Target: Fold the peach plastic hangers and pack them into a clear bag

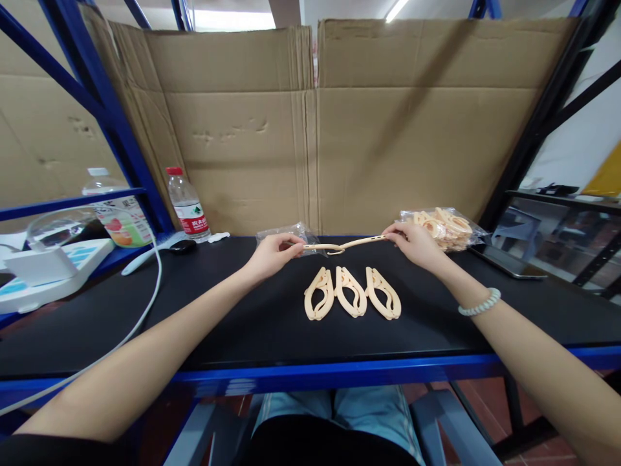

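Observation:
Both hands hold one cream plastic hanger piece [345,244] stretched out between them, a little above the black table [242,323]. My left hand [272,252] pinches its left end. My right hand [412,244] pinches its right end. Below it three folded cream hanger pieces [352,293] lie side by side on the table. A clear bag [449,228] with several more such pieces lies just behind my right hand. A crumpled clear bag [291,232] lies behind my left hand.
Cardboard sheets [315,129] wall off the back of the table. A water bottle [188,204] stands at the back left, with a white cable [145,285], a white device [43,272] and a second bottle [116,217] further left. A dark tablet [504,262] lies at right.

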Tool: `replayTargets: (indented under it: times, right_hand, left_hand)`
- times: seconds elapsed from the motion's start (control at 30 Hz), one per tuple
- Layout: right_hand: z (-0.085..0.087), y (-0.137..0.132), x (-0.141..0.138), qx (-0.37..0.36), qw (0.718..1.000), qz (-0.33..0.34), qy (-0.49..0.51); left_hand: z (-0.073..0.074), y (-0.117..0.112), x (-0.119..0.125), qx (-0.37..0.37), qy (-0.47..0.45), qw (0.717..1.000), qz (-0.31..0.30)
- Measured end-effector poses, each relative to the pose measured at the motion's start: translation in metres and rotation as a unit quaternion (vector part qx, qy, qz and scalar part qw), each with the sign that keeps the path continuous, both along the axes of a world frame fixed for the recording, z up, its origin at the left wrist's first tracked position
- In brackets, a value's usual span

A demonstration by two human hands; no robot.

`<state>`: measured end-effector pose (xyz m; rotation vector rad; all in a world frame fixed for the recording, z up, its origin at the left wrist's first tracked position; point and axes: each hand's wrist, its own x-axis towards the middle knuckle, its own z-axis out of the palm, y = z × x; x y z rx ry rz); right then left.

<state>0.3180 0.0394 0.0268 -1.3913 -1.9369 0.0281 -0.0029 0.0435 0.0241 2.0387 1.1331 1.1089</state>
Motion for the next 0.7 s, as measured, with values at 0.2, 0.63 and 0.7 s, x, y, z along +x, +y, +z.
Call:
replayTargets:
  times: [0.2,0.63,0.7]
  right_hand:
    - [0.001,-0.003,-0.002,0.075,0.997,-0.011,0.028]
    - [-0.003,-0.004,-0.007,0.153,0.967,0.085,0.183]
    - [-0.006,0.0,-0.007,0.101,0.954,0.12,0.256]
  left_hand:
    - [0.0,-0.006,0.004,-0.076,-0.141,0.987,0.008]
    - [-0.001,-0.007,0.005,-0.133,-0.263,0.955,0.013]
    - [-0.002,-0.007,0.005,-0.136,-0.267,0.954,0.007]
